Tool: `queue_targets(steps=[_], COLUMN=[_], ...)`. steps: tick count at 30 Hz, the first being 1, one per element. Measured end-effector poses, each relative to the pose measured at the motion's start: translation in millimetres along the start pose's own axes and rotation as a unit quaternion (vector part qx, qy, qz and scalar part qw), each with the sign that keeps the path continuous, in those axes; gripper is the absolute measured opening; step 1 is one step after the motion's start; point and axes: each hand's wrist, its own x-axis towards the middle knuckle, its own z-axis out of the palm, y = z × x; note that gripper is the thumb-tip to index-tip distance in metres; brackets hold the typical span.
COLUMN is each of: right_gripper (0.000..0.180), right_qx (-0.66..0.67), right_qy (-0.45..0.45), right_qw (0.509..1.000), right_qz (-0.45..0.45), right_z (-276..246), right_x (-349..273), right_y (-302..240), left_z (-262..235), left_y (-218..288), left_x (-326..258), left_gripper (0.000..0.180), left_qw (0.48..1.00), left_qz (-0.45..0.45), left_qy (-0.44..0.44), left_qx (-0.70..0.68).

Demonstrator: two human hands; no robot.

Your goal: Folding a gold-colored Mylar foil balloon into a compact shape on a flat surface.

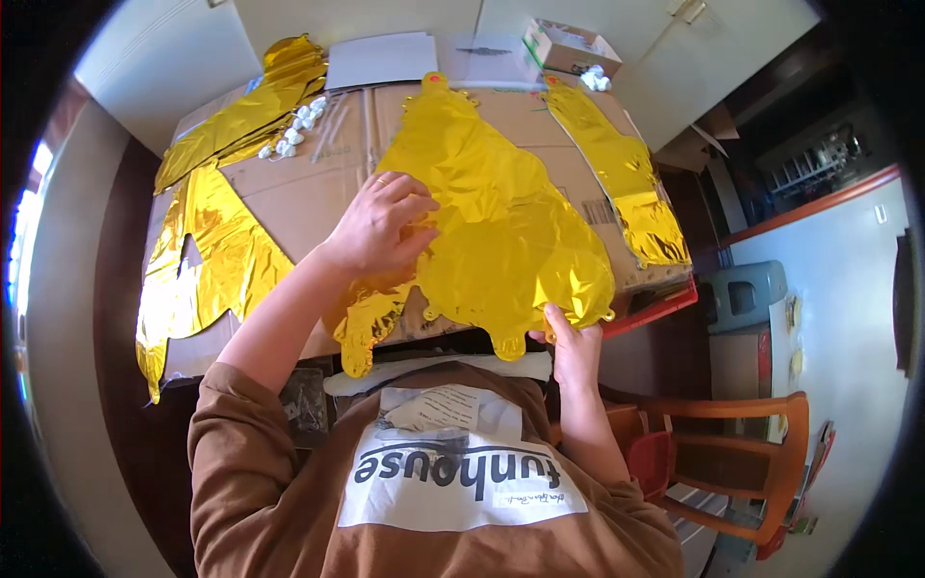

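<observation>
A large flat gold foil balloon (491,202), uninflated and creased, lies across the middle of the cardboard surface, its small tabs hanging over the near edge. My left hand (383,223) is at its left edge, fingers curled in a pinch on the foil; the fingertips are partly hidden. Beneath that hand, a part of the foil folds down toward me. My right hand (575,352) grips the lower right edge, thumb on top and fingers underneath.
More gold foil pieces lie at the left (217,260), far left (260,116) and right (621,173). White clumped bits (297,130), white sheets (383,60) and an open box (570,50) are on the cardboard (332,183). A wooden chair (732,438) stands right.
</observation>
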Motion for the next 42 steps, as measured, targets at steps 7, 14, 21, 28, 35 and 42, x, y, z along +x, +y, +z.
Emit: queue_targets(steps=[7,14,21,28,35,42], right_gripper=[0.026,0.022,0.015,0.039,0.026,0.036], right_qx=[-0.002,-0.149,-0.440,-0.457,-0.462,-0.535], right_qy=[-0.022,0.014,0.052,-0.175,-0.178,-0.196], right_qw=[1.000,0.983,0.772,0.743,0.734,0.653], right_qz=[0.003,-0.102,-0.455,-0.456,-0.465,-0.499], right_z=[0,-6,28,41,-3,12], right_x=[5,8,-4,-12,50,58], right_y=[1,0,-16,-22,-22,-15], left_z=[41,55,57,56,56,53], left_y=[25,24,21,15,16,20], left_x=[14,12,10,6,8,9], left_gripper=[0.031,0.036,0.041,0.045,0.043,0.045], left_qw=[0.993,0.991,0.991,0.989,0.989,0.990], left_qz=[0.048,0.054,0.060,0.061,0.067,0.055], left_qy=[-0.090,-0.101,-0.098,-0.123,-0.122,-0.120], left_qx=[-0.059,-0.071,-0.067,-0.052,-0.043,-0.052])
